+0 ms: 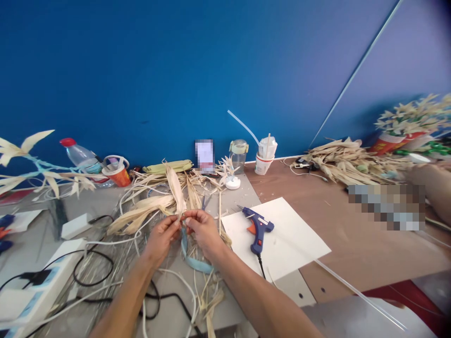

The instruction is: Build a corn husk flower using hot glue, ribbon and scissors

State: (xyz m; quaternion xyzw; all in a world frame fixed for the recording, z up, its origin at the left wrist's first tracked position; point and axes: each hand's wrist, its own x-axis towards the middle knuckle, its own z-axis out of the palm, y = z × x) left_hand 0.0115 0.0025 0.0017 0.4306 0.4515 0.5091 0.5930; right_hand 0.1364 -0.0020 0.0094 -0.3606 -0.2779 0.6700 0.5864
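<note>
My left hand [159, 240] is closed in a pinch at the base of a pale dried corn husk [175, 190], which stands upright above my fingertips. Right beside it, my right hand [205, 230] pinches a light blue strip of tape [197, 264] against the husk's base. The rest of the strip hangs in a curve below both hands. My fingers hide the spot where tape and husk meet. Around my hands lie more dried husks [141, 211] and loose cables.
A blue glue gun [260, 230] rests on white paper [299, 244] to the right. A power strip [52, 277] with cables stands at left. Cups [118, 173], a bottle [79, 155] and a jar [238, 157] line the wall. Another person's hand [431, 183] is at far right.
</note>
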